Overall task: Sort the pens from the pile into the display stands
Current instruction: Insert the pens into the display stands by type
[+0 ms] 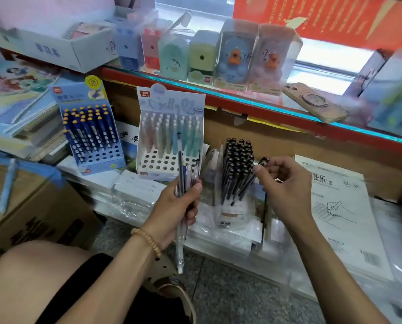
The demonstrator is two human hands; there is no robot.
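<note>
We see a white cardboard stand of pastel pens (pixel 169 136) beside a blue cardboard stand of navy pens (pixel 90 132) and a white stand crowded with black pens (pixel 237 169). Our left hand (pixel 174 211) grips a bundle of slim pens (pixel 183 181); our right hand (pixel 286 183) pinches one black pen (pixel 263 161) beside that crowded stand.

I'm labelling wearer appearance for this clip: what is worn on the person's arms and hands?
Both forearms are bare, with no sleeves in view and no gloves. The left hand has a bracelet of small tan beads at its wrist. The right hand and its wrist carry nothing visible.
</note>
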